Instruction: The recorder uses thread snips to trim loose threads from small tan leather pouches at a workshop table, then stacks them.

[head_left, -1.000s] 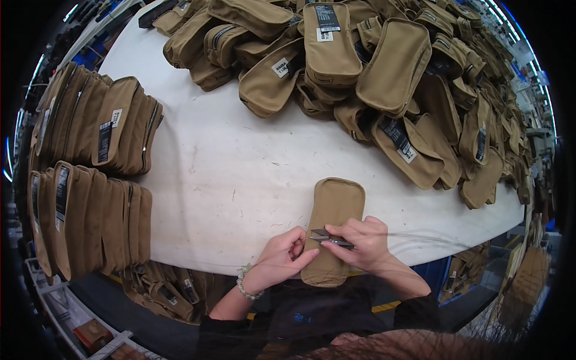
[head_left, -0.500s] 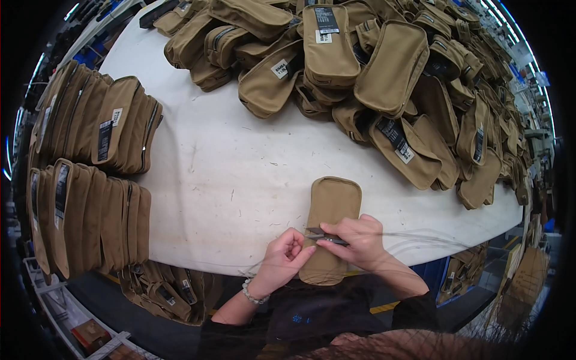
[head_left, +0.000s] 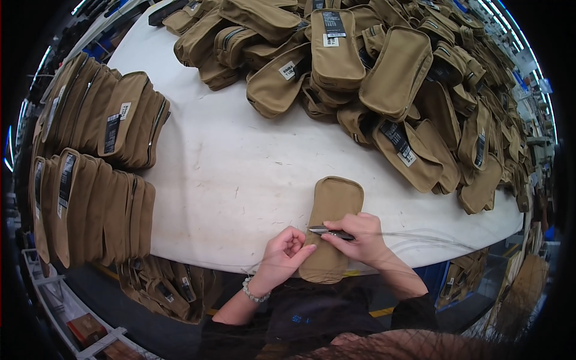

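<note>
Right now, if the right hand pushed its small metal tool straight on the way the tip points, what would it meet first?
The right hand aims the tool leftward across the tan pouch. First in line are probably the left hand's fingers, just beyond the tip; depth is unclear.

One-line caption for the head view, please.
Right hand holds a small metal tool over a tan pouch; left hand beside it.
</note>
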{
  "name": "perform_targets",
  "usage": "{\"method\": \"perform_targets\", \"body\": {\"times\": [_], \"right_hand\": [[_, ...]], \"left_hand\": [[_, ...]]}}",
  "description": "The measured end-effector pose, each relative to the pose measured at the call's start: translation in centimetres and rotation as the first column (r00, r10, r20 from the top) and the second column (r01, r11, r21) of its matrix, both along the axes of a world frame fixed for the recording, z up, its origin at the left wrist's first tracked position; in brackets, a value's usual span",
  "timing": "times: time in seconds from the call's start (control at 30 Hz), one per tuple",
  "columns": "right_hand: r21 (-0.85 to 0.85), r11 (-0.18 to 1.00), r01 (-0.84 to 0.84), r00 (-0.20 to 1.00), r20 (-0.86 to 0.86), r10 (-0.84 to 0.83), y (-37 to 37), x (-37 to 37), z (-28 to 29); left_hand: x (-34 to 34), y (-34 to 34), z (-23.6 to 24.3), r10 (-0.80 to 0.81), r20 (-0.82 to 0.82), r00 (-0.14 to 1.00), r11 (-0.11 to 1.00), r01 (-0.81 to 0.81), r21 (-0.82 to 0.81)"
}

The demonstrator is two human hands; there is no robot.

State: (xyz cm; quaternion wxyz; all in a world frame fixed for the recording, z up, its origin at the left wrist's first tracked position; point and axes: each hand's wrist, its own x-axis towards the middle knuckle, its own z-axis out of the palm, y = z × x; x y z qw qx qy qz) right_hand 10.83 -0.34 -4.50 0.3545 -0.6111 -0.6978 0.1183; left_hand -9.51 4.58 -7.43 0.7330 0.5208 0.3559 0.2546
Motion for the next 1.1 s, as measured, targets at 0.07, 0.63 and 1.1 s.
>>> {"method": "perform_targets", "body": {"times": [0.07,0.63,1.1], "right_hand": [[-0.061,0.998,-0.032,0.996,-0.081,0.027,0.0,0.4,0.1],[-0.059,0.995,-0.084,0.996,0.031,0.086,0.4,0.0,0.3],[-0.114,0.932,-0.344,0.618,-0.775,0.134,-2.0,3.7,-0.8]], "left_hand": [[0.1,0.0,-0.1,0.021,0.030,0.999,1.000,-0.020,-0.014],[-0.1,-0.3,-0.8,0.011,0.051,0.999,1.000,-0.010,-0.010],[0.0,1.0,0.4,-0.089,-0.043,0.995,0.996,0.090,0.027]]}}
